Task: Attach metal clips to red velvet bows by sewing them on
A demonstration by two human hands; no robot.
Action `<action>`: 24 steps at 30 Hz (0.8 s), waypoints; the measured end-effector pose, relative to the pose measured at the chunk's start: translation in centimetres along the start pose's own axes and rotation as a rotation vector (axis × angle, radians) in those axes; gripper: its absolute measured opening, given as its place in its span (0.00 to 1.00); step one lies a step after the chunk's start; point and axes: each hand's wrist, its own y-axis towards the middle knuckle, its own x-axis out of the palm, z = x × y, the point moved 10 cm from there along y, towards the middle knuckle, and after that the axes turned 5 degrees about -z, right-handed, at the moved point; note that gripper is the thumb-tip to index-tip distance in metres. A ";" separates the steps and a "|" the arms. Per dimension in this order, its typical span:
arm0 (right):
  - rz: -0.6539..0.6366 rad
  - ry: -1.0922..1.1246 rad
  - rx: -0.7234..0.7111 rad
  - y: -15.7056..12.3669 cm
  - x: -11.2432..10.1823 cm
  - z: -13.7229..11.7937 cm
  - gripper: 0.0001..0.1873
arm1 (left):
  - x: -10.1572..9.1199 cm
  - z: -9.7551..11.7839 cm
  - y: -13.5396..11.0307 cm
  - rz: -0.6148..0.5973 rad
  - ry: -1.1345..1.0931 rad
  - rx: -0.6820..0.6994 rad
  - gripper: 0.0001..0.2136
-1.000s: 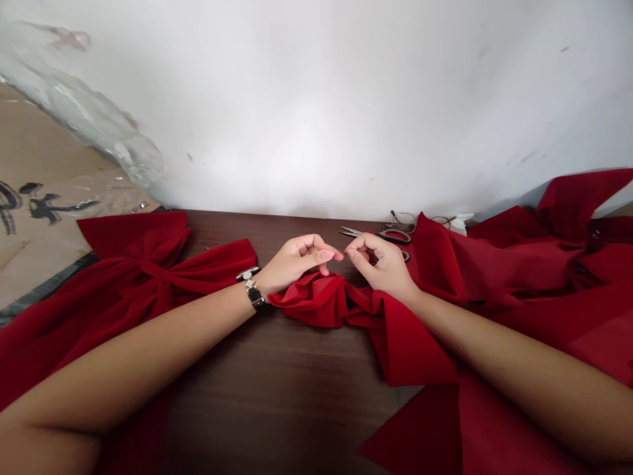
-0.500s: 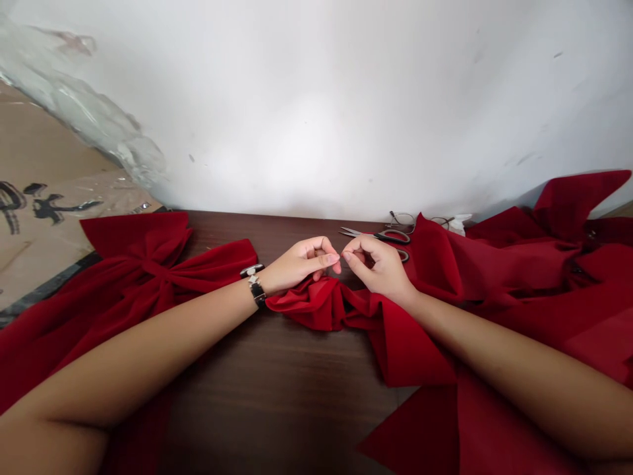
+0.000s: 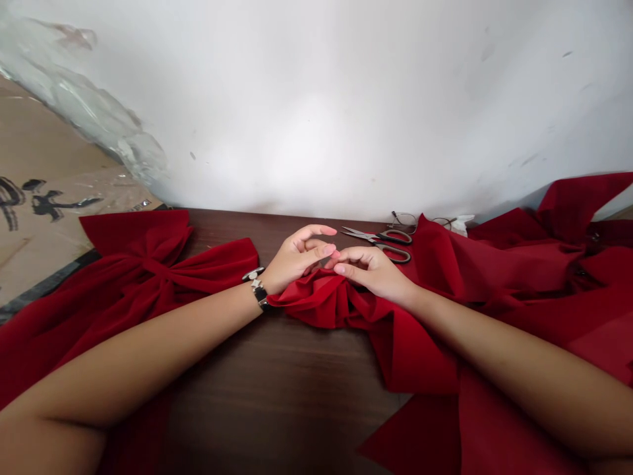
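Note:
Just above a bunched red fabric strip (image 3: 321, 307), my two hands meet at their fingertips. My left hand (image 3: 306, 254), with a watch (image 3: 256, 287) at the wrist, pinches with its thumb against the lower fingers while its index finger stretches out. My right hand (image 3: 368, 269) is closed too, thumb and fingers together at the left fingertips. Whatever lies in either pinch is too small to make out. The strip gathers into folds below the hands and trails right under my right wrist. Scissors (image 3: 383, 239) lie with blades apart, just beyond my right hand.
A finished-looking red bow (image 3: 157, 267) lies at left on the dark wooden table (image 3: 277, 389). More red fabric (image 3: 524, 264) is heaped at right, beside eyeglasses (image 3: 405, 221). A cardboard box (image 3: 49, 158) stands at left, and a white wall (image 3: 316, 119) rises behind.
My left index finger has lifted and straightened. My right hand has come lower, its fingers now lying closer to the fabric and overlapping the left fingertips. More of the scissors shows.

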 end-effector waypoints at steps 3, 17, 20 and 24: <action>0.029 0.056 0.017 0.1 -0.1 0.1 0.15 | 0.2 0.0 0.1 -0.002 -0.019 0.014 0.22; 0.084 -0.168 -0.058 -0.3 -2.4 -2.7 0.14 | 2.5 0.0 -0.5 -0.188 0.227 -0.076 0.10; 0.142 -0.464 -0.021 -0.3 -4.6 -3.3 0.11 | 2.1 -0.3 -0.5 -0.152 0.150 -0.103 0.12; 0.163 -1.126 0.229 -0.6 -9.0 -2.2 0.07 | 1.3 -0.9 -0.5 -0.065 -0.031 -0.152 0.18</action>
